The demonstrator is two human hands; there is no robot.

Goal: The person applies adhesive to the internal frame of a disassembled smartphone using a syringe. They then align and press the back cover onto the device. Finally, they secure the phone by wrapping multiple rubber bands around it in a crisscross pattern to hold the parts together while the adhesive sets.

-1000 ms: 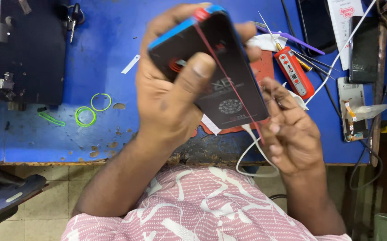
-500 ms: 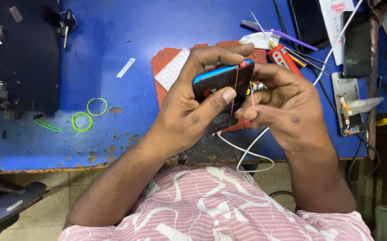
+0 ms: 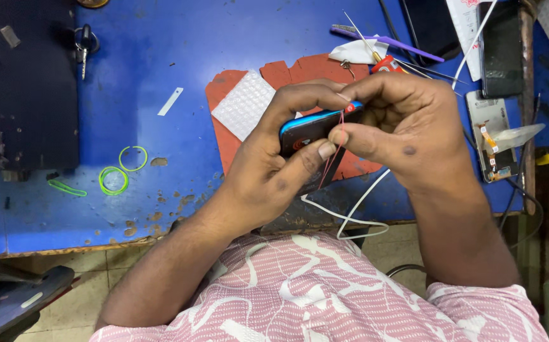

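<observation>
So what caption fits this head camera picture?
Two hands, left and right, stretch a red rubber band around a blue-edged black phone.

- A blue table (image 3: pixel 179 57) with scuffed, chipped spots near its front edge.
- A worn red mat (image 3: pixel 223 136) lies on the table.
- A clear bumpy plastic sheet (image 3: pixel 242 104) sits on the red mat.
- Green rubber bands (image 3: pixel 114 180) lie on the table, left of the mat.
- A small white strip (image 3: pixel 170 101) lies above the bands.
- A big black box (image 3: pixel 30 88) stands at the far left.
- Keys (image 3: pixel 84 44) lie just beside the black box.
- A white wire (image 3: pixel 350 212) curls over the table's front edge.
- A purple stick tool (image 3: pixel 401 44) lies at the back.
- A dark phone (image 3: pixel 501 47) rests at the far right.
- An opened phone part (image 3: pixel 491 136) lies just below that dark phone.
</observation>
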